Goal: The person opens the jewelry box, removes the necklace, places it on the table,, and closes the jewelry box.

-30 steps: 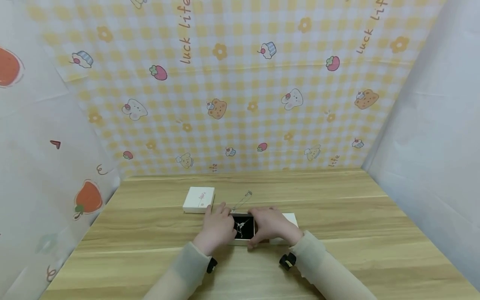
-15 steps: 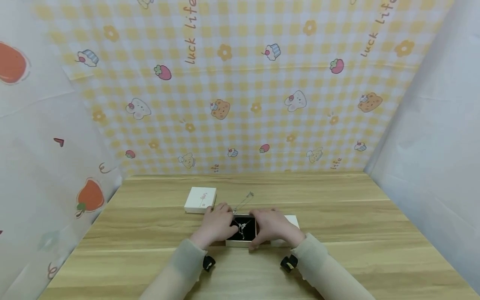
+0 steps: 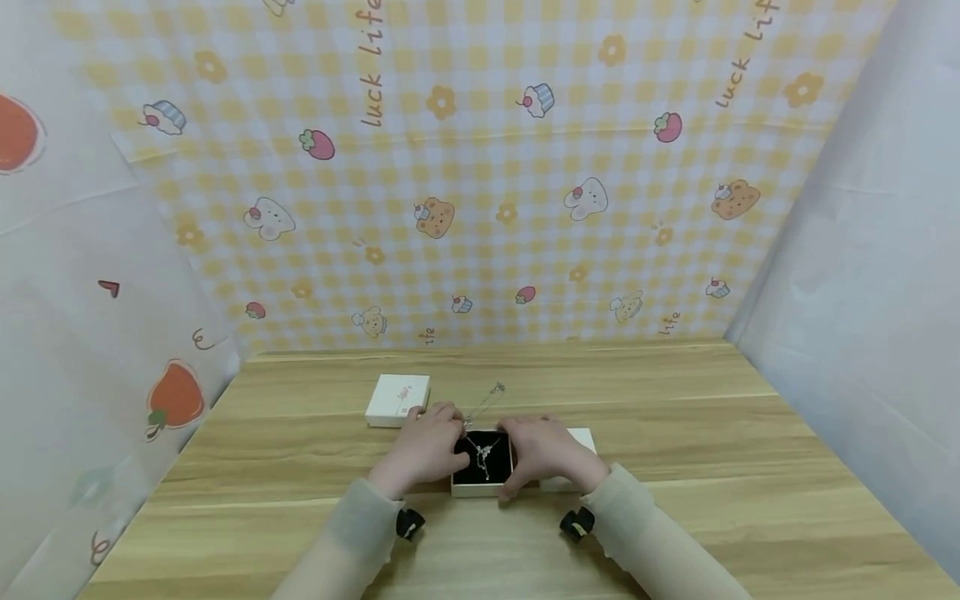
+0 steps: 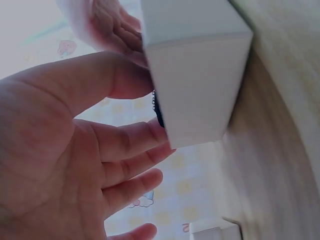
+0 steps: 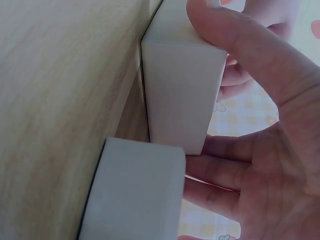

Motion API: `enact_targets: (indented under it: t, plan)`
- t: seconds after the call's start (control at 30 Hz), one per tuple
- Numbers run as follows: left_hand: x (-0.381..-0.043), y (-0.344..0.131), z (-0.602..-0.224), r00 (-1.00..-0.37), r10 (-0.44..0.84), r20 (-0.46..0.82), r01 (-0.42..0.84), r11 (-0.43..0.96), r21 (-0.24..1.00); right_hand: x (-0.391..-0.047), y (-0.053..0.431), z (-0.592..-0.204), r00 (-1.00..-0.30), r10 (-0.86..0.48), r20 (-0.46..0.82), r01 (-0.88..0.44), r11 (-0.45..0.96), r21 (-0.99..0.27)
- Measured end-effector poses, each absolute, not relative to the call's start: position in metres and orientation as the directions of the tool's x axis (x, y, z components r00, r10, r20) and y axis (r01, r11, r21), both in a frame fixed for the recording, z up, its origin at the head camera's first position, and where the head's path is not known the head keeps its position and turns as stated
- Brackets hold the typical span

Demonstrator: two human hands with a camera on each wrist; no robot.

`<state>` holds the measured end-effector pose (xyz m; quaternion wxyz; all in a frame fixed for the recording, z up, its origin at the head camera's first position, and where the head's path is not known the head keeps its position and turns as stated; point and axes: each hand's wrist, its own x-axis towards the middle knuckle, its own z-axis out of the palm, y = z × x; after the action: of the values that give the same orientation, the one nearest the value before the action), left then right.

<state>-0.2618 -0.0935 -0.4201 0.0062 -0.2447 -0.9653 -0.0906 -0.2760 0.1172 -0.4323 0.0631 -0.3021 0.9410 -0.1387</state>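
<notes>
A small white jewelry box (image 3: 471, 492) with a black pad stands on the table, top uncovered. On the pad lies a silver necklace (image 3: 483, 457) with a pendant, and its chain runs to the pad's upper corners. My right hand (image 3: 542, 450) grips the box's right end, thumb at the near side and fingers at the far side. At the left end is my left hand (image 3: 423, 448); its thumb reaches over the rim and its fingers lie near the far left corner. In the left wrist view, the thumb and forefinger meet the top edge of the box (image 4: 197, 90).
Behind the left hand sits a white box or lid (image 3: 397, 398) with a pink print. A thin silver chain (image 3: 487, 404) lies on the table behind the jewelry box. Another white box piece (image 3: 581, 437) is partly hidden under the right hand.
My left hand has drawn back to the left, its thumb away from the pendant, so more of the pad and box shows. The right hand keeps its grip.
</notes>
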Motion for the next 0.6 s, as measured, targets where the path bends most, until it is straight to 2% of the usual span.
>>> enact_targets:
  t: [0.37, 0.6]
  plan:
    - [-0.256, -0.098, -0.408, -0.873, 0.474, 0.115, 0.488, 0.852, 0.188, -0.277, 0.114, -0.433, -0.807, -0.588, -0.049, -0.539, 0.769, -0.342]
    - [-0.256, -0.099, -0.405, -0.877, 0.474, 0.081, 0.48, 0.848, 0.223, -0.276, 0.116, -0.433, -0.81, -0.584, -0.052, -0.53, 0.768, -0.36]
